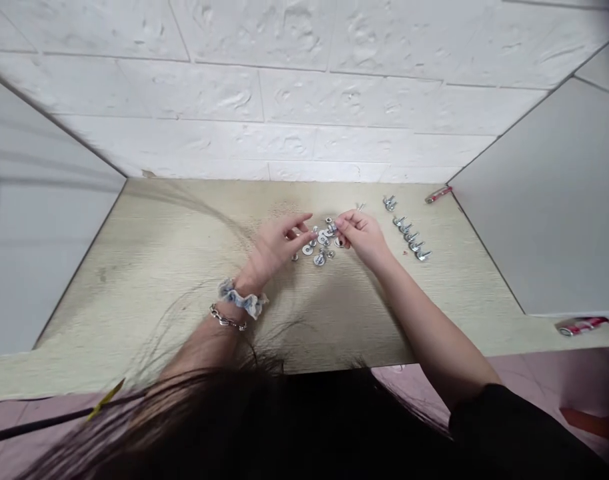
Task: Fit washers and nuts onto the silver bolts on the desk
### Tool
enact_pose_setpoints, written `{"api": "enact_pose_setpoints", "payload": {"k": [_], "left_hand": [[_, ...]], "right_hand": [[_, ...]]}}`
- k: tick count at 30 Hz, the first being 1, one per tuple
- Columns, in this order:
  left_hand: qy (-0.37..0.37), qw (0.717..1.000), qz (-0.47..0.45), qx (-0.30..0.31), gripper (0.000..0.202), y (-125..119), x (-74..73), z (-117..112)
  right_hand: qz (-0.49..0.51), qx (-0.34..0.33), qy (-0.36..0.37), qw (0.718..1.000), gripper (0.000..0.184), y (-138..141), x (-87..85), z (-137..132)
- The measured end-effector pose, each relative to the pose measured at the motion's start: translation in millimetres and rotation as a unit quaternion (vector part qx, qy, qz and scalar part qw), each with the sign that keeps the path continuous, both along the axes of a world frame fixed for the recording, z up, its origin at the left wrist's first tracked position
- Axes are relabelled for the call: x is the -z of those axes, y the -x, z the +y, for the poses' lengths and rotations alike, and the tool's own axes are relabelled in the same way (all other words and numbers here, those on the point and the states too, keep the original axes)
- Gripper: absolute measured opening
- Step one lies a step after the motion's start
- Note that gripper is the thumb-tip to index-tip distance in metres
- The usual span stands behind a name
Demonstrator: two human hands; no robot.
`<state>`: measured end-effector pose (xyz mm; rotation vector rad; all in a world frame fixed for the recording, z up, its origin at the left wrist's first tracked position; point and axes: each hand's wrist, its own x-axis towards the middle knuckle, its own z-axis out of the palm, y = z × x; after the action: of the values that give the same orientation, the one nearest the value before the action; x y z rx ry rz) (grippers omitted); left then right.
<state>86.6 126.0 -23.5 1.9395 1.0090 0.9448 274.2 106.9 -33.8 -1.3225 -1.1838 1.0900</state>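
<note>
My left hand [279,245] and my right hand [361,237] meet over a small pile of loose metal washers and nuts [320,252] on a light wooden table [159,267]. Both hands pinch small silver hardware [329,230] between fingertips, too small to name exactly. The left index finger is stretched out. A scrunchie [241,299] and a chain bracelet [227,320] sit on my left wrist. To the right of my right hand lies a diagonal row of several assembled silver bolts [409,235].
White brick wall [304,100] behind the table, with grey side panels [549,200] left and right. A small red object [438,194] lies at the back right corner, and another red object [581,325] at the right edge. My dark hair [264,427] fills the lower view.
</note>
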Motion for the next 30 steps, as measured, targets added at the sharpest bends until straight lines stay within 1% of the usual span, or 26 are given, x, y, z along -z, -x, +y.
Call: {"api": "enact_pose_setpoints", "payload": {"k": [3, 5, 7, 9, 12, 14, 17, 18, 20, 23, 26, 30], "left_hand": [[-0.101, 0.993, 0.059, 0.001, 0.03, -3, 5.5, -4], [-0.131, 0.989, 0.072, 0.008, 0.028, -4, 7.8, -7], [-0.139, 0.987, 0.078, 0.019, 0.026, -4, 9.0, -9], [-0.138, 0.987, 0.077, 0.026, 0.023, -5, 9.7, -9], [-0.147, 0.986, 0.069, 0.021, 0.022, -5, 11.6, -10], [-0.171, 0.983, 0.064, 0.015, 0.022, -6, 13.6, -10], [-0.226, 0.972, 0.059, 0.008, 0.022, -8, 16.4, -9], [-0.246, 0.968, 0.056, 0.004, 0.021, -8, 16.8, -9], [-0.283, 0.958, 0.046, -0.006, 0.02, -9, 16.9, -9], [-0.32, 0.947, 0.036, -0.016, 0.02, -10, 15.8, -10], [-0.332, 0.942, 0.043, -0.011, 0.021, -10, 15.3, -11], [-0.322, 0.946, 0.029, -0.005, 0.021, -11, 17.0, -12]], "right_hand": [[0.007, -0.045, -0.004, 0.999, 0.049, 9, 2.3, -4], [0.008, -0.067, -0.006, 0.998, 0.048, 11, 3.7, -6], [0.012, -0.074, -0.008, 0.997, 0.045, 13, 5.7, -8], [0.018, -0.067, -0.011, 0.998, 0.044, 15, 7.5, -8], [0.031, -0.043, -0.016, 0.998, 0.045, 19, 8.2, -9], [0.038, -0.029, -0.017, 0.999, 0.046, 21, 7.4, -9], [0.03, -0.016, -0.021, 0.999, 0.043, 23, 7.2, -10], [0.015, -0.014, -0.028, 0.999, 0.042, 23, 7.7, -11], [-0.047, -0.01, -0.054, 0.997, 0.037, 21, 8.9, -12], [-0.148, -0.017, -0.106, 0.983, 0.035, 19, 9.4, -15], [-0.184, -0.032, -0.138, 0.973, 0.038, 21, 7.3, -19], [-0.222, -0.026, -0.156, 0.962, 0.037, 23, 4.2, -21]]}}
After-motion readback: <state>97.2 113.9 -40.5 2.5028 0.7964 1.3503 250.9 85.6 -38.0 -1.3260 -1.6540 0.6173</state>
